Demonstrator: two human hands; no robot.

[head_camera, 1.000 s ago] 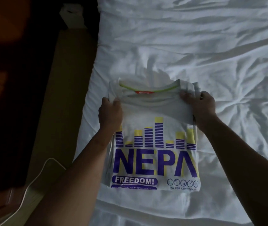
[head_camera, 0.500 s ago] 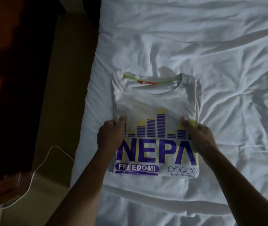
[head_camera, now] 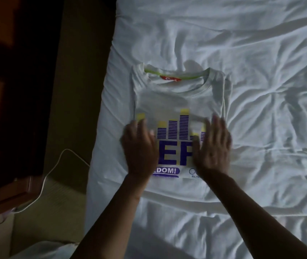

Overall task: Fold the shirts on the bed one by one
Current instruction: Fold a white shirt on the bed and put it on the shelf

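The left grip (head_camera: 138,146), a bare hand, lies flat with its fingers straight and close together, palm down on the left part of the shirt's (head_camera: 177,98) print; it holds nothing. The right grip (head_camera: 212,146) is the same: spread flat, fingers straight, pressing on the right part of the print with nothing closed in it. Both are blurred.

Between them the big purple letters "EP" show, edged in yellow; the letters to either side are covered. Above the letters stands a row of purple striped bars with yellow caps, like a sound meter. Below the left grip's wrist a purple pill-shaped badge reads "DOM!" in white, its beginning hidden, and a line of fine print under it is too small to read. Near the right wrist a few small circle marks and tiny letters peep out, also unreadable.

The shirt is white and folded into a neat rectangle, sleeves tucked away, collar on the far side from the person. Inside the neck runs a lime-green tape with a red label (head_camera: 169,78); its white writing cannot be made out.

The shirt lies near the left edge of the bed (head_camera: 261,53), on a creased white sheet. Beside the bed, on the dim floor, a white cable (head_camera: 55,165) loops toward a dark wooden piece of furniture (head_camera: 5,199).
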